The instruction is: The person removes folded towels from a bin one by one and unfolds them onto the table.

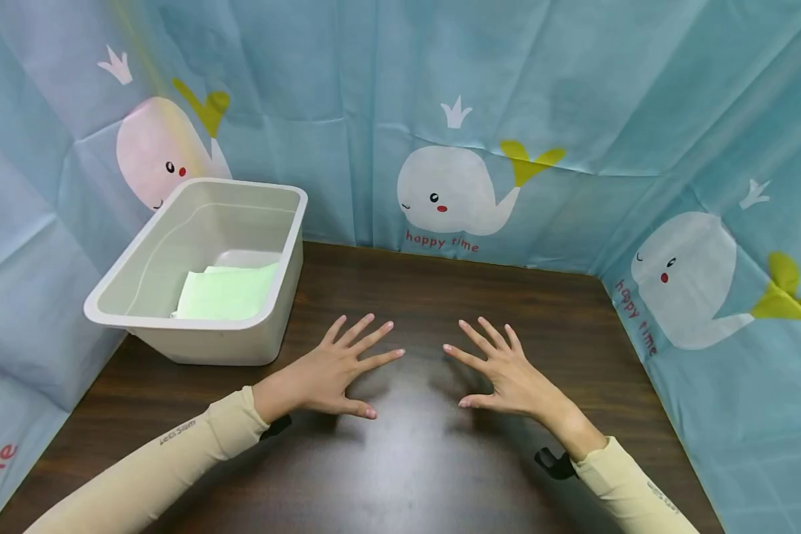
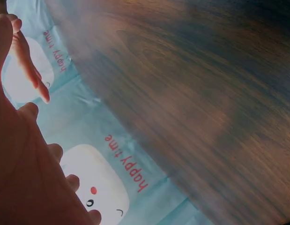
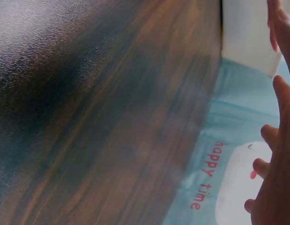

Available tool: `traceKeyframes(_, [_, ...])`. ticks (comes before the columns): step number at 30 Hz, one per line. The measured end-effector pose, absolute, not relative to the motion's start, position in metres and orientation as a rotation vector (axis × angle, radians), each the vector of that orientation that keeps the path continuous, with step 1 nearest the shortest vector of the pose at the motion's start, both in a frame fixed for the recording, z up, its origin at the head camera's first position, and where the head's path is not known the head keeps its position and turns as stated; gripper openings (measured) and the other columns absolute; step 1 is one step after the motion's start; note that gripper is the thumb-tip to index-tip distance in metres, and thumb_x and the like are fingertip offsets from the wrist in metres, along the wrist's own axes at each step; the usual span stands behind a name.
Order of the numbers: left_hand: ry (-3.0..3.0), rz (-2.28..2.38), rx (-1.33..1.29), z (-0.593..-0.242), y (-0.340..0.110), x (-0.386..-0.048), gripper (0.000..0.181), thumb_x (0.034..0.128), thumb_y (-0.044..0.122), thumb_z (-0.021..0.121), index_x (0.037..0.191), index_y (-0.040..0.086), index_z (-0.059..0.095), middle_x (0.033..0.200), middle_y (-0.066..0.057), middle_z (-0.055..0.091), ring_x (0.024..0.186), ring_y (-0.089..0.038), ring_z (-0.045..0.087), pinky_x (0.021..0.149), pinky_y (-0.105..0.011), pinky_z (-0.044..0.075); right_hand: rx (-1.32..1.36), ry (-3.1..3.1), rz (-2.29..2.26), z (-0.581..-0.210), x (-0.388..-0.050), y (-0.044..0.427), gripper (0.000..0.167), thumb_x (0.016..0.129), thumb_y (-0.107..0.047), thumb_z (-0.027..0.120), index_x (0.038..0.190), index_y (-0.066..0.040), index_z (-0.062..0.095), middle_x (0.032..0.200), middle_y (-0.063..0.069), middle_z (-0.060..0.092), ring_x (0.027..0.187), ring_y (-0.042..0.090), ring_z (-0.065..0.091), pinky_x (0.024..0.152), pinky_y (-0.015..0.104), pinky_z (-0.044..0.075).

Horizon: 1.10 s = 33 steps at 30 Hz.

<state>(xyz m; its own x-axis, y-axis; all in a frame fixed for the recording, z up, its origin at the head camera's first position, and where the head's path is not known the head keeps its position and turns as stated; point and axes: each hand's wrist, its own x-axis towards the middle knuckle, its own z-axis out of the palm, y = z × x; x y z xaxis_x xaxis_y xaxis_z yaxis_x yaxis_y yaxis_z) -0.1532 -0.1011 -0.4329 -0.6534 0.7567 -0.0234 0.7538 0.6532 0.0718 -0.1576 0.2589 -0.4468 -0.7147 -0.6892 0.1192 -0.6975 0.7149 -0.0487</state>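
Observation:
Both hands hover over the dark wooden table with fingers spread and nothing held. The left hand (image 1: 337, 368) is just right of a grey plastic bin (image 1: 287, 297), apart from it. Across a gap, the right hand (image 1: 509, 378) mirrors it, thumb pointing inward. Inside the bin lies a folded pale green cloth (image 1: 230, 293). The left wrist view has the left hand (image 2: 27, 164) along its left side, and part of the other hand shows above it. In the right wrist view, the right hand (image 3: 276, 173) fills the right edge.
The table (image 1: 400, 460) has a brown wood grain and a bright glare in the middle. A light blue curtain (image 1: 347, 148) with printed whales closes off the back and both sides. The bin stands at the back left, close to the curtain.

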Motion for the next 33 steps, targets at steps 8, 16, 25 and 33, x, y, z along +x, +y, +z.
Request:
traceKeyframes(8, [2.766,0.258,1.283,-0.422,-0.107,-0.142,0.094,0.0819,0.084,0.043,0.158,0.042,0.008,0.169,0.001,-0.009,0.157,-0.036,-0.005,0.118,-0.072,0.013,1.169,-2.823,0.144,-0.442,-0.163,0.251,0.088,0.081,-0.079,0.054,0.155,-0.042,0.025,0.169,0.002,0.010,0.155,0.039,0.010,0.111,0.078,0.014])
traceKeyframes(16, [2.755,0.513,1.297,-0.369,-0.124,-0.118,0.093,0.0820,0.086,0.037,0.159,0.040,0.010,0.169,0.005,-0.010,0.157,-0.033,-0.009,0.117,-0.072,0.011,1.262,-2.798,0.179,-0.416,-0.182,0.223,0.089,0.081,-0.075,0.058,0.156,-0.043,0.022,0.169,0.003,0.012,0.156,0.036,0.009,0.112,0.077,0.016])
traceKeyframes(25, [3.105,0.587,0.943,-0.331,-0.196,-0.105,0.094,0.0842,0.066,0.063,0.159,0.036,0.014,0.170,0.001,-0.003,0.156,-0.034,-0.008,0.119,-0.070,0.002,1.448,-2.741,0.251,-0.371,-0.229,0.161,0.086,0.084,-0.077,0.053,0.156,-0.042,0.024,0.168,-0.003,0.016,0.156,0.031,0.012,0.118,0.069,0.016])
traceKeyframes(33, [3.250,0.521,0.336,-0.336,-0.272,-0.108,0.089,0.0943,0.057,0.055,0.161,0.029,0.003,0.168,-0.010,-0.011,0.153,-0.044,-0.017,0.115,-0.072,-0.013,1.536,-2.776,0.369,-0.336,-0.269,0.077,0.079,0.088,-0.063,0.061,0.155,-0.044,0.025,0.166,-0.006,0.024,0.156,0.025,0.013,0.125,0.054,0.014])
